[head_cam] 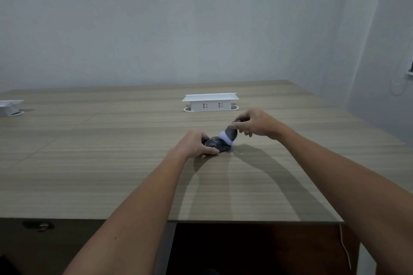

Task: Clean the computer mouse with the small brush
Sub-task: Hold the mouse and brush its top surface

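The left hand [194, 143] is gripping the dark mouse [216, 145], which is lying mid-table [89, 163], near of the white socket box [210, 102]. The right hand [254, 123] is pinching the brush [230, 134], its pale bristles touching the mouse's right side.

An office: bare wooden desk [111, 140] with pop-up power socket [210, 102].

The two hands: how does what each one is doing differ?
The left hand lies low, gripping the dark mouse flat on the table; the right hand is raised, pinching the brush by its handle. The mouse lies flat; the brush tilts, bristles down on the mouse. Both hands are bare.
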`<state>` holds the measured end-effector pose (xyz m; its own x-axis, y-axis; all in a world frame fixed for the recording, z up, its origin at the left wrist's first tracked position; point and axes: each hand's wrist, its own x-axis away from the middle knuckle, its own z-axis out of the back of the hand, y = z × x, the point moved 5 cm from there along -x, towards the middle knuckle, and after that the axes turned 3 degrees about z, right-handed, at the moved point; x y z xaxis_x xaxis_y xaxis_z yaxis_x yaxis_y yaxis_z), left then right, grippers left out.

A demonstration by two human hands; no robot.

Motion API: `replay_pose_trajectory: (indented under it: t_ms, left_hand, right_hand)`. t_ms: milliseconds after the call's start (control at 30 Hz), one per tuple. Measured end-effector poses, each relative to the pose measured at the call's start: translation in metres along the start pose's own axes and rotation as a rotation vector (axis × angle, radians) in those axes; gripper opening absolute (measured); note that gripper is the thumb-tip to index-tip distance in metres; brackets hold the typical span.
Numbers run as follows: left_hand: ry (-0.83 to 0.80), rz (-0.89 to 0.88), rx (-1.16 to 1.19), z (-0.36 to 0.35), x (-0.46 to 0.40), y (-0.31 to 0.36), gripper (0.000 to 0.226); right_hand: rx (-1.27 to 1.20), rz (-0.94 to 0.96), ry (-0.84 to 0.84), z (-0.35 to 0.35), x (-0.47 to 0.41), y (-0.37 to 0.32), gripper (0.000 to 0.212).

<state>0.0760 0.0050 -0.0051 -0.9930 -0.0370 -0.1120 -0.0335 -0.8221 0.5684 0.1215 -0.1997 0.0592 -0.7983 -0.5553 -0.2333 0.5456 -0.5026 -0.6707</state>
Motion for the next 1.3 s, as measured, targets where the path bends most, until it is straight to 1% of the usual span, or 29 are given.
replay_pose_trajectory:
  t_ms: [33,67,133,167,200,267,300,333,367,433,467,500,567,600,633,667,767,800,900,933,1067,1100,1200,1233,1300]
  left_hand:
    - [0.002,-0.002,-0.003,0.0,0.001,0.001,0.031]
    - [0.004,-0.008,-0.003,0.001,0.002,0.001,0.028]
    - [0.001,-0.013,0.002,0.001,0.003,0.003,0.025]
    - [-0.002,-0.009,0.007,0.0,0.003,0.003,0.027]
    - [-0.006,-0.003,0.011,-0.001,0.004,0.003,0.029]
    - [-0.008,0.01,0.014,-0.002,0.003,0.001,0.032]
    - [-0.006,0.013,0.016,-0.002,0.003,0.001,0.033]
    - [-0.003,0.013,0.019,-0.001,0.003,0.0,0.033]
    - [-0.001,0.012,0.027,-0.001,0.004,0.0,0.033]
    - [-0.005,0.011,0.046,-0.001,0.004,0.0,0.032]
    - [-0.009,0.012,0.049,-0.002,0.004,0.001,0.032]
    - [-0.011,0.016,0.046,-0.002,0.005,0.001,0.033]
    - [-0.012,0.025,0.033,-0.003,0.004,-0.001,0.035]
    - [-0.015,0.025,0.032,-0.003,0.004,-0.002,0.035]
    - [-0.021,0.024,0.033,-0.003,0.005,-0.003,0.035]
    - [-0.029,0.02,0.032,-0.002,0.005,-0.003,0.035]
    - [-0.059,0.009,0.019,-0.001,0.006,-0.002,0.031]
    - [-0.067,0.009,0.015,-0.001,0.007,-0.001,0.03]
    - [-0.073,0.012,0.007,0.0,0.008,-0.002,0.026]
    - [-0.074,0.012,0.013,0.0,0.008,-0.003,0.026]
    - [-0.077,0.003,0.035,0.0,0.008,-0.002,0.03]
    - [-0.075,0.005,0.036,0.0,0.008,-0.002,0.031]
    - [-0.068,0.003,0.043,0.0,0.007,-0.004,0.032]
    - [-0.069,-0.001,0.052,0.0,0.006,-0.004,0.032]
    - [-0.069,-0.007,0.07,-0.001,0.006,-0.005,0.032]
  right_hand:
    - [-0.032,0.006,-0.03,-0.002,0.001,-0.001,0.018]
    - [0.007,-0.003,-0.05,-0.003,0.001,-0.001,0.017]
    - [0.215,-0.028,-0.057,-0.004,-0.001,0.004,0.016]
    - [0.288,-0.037,-0.029,-0.002,-0.002,0.005,0.016]
    - [0.283,-0.038,0.004,-0.001,-0.002,0.006,0.016]
    - [0.094,-0.016,0.027,0.0,-0.001,0.003,0.016]
    - [0.005,0.001,0.014,-0.001,0.002,0.001,0.016]
    - [-0.028,0.014,-0.013,-0.002,0.002,0.0,0.017]
    - [0.004,0.01,-0.036,-0.004,0.002,0.0,0.017]
    - [0.213,0.0,-0.051,-0.006,0.0,0.002,0.016]
    - [0.282,-0.002,-0.024,-0.004,-0.001,0.003,0.015]
    - [0.265,-0.009,0.005,-0.003,-0.002,0.003,0.015]
    - [0.075,-0.003,0.022,-0.003,0.0,-0.002,0.015]
    - [-0.012,0.007,0.002,-0.004,0.001,-0.004,0.016]
    - [-0.033,0.016,-0.028,-0.006,0.001,-0.005,0.017]
    - [-0.004,0.009,-0.044,-0.008,0.0,-0.005,0.017]
    - [0.241,-0.026,-0.017,-0.005,-0.005,-0.001,0.015]
    - [0.241,-0.027,0.005,-0.004,-0.005,-0.001,0.015]
    - [0.011,0.0,-0.004,-0.006,-0.002,-0.007,0.016]
    - [-0.005,0.007,-0.022,-0.008,-0.001,-0.008,0.017]
    - [0.241,-0.024,0.018,-0.007,-0.006,-0.001,0.014]
    - [0.217,-0.027,0.035,-0.007,-0.006,0.0,0.014]
    - [-0.018,-0.012,0.025,-0.009,-0.004,-0.005,0.017]
    - [-0.021,-0.02,0.012,-0.01,-0.004,-0.004,0.017]
    - [0.114,-0.043,0.014,-0.012,-0.007,0.002,0.016]
